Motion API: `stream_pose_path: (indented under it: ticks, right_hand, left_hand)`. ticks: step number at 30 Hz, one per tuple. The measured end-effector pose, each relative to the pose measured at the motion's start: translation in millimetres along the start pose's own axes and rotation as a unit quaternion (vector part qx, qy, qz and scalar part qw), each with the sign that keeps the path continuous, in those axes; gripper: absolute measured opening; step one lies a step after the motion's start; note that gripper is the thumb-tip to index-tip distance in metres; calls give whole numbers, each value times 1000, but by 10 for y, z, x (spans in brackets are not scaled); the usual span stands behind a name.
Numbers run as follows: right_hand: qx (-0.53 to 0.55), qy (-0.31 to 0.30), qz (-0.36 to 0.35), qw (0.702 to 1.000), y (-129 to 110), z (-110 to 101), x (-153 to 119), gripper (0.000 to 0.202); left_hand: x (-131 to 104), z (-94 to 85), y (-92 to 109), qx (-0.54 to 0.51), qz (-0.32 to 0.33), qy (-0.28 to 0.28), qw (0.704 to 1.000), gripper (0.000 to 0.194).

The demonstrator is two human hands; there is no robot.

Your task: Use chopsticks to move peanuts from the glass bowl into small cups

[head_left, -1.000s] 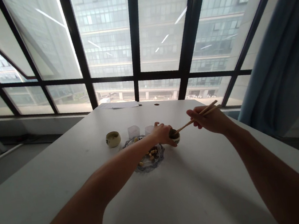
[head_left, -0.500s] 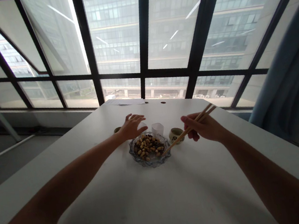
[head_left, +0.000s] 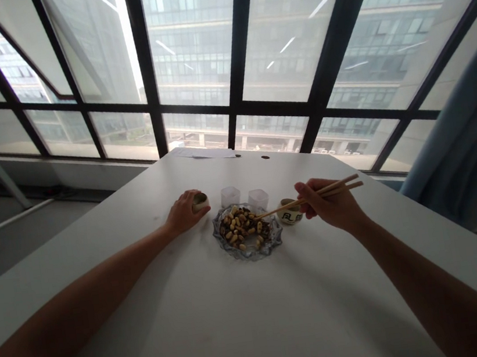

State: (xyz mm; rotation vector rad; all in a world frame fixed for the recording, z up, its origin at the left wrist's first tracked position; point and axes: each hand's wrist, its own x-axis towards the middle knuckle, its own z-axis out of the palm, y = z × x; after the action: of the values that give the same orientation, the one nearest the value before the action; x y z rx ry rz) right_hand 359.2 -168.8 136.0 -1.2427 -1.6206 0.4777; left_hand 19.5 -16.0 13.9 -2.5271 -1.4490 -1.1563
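Observation:
A scalloped glass bowl point(head_left: 250, 253) stands mid-table, holding peanuts point(head_left: 238, 224) mixed with small dark seeds or nuts. Left of it, my left hand point(head_left: 184, 214) curls round a small ceramic cup point(head_left: 201, 203), closed on its side. My right hand point(head_left: 325, 202) grips a pair of wooden chopsticks point(head_left: 298, 201). Their tips reach into the bowl at its right side, among the peanuts; whether they pinch a piece I cannot tell. A second ceramic cup point(head_left: 290, 214) with dark lettering sits between the bowl and my right hand, partly behind the chopsticks.
Two clear plastic cups point(head_left: 230, 196) stand just behind the bowl. White papers point(head_left: 202, 153) lie at the far edge of the white table point(head_left: 257, 316). Beyond are tall windows, with a blue curtain point(head_left: 452, 103) at the right.
My left hand has moved left from above the bowl's back edge and closed round the left ceramic cup. The chopstick tips have shifted from the bowl's right rim in among the peanuts.

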Motion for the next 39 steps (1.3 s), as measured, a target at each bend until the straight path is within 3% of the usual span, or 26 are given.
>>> stream_pose_path:
  ticks: [6, 17, 23, 28, 35, 39]
  right_hand:
    - [-47, -56, 0, 997, 26, 45, -16, 57]
    - [-23, -56, -4, 998, 44, 120, -48, 56]
    - [-18, -87, 11, 996, 107, 166, -54, 55]
    - [34, -24, 10, 999, 134, 172, -44, 53]
    - [50, -86, 21, 995, 147, 283, -78, 57]
    - [49, -46, 5, 998, 136, 236, -57, 58]
  left_hand:
    - [-2, -17, 12, -9, -11, -3, 1000, 49]
    - [-2, -17, 19, -15, -26, -13, 999, 49]
    - [-7, -11, 20, -15, -22, -9, 1000, 46]
    - [-6, 1, 5, -14, -12, -2, 1000, 47]
    - [2, 47, -61, -10, 0, 6, 1000, 47]
    - [6, 66, -87, -8, 3, 12, 1000, 47]
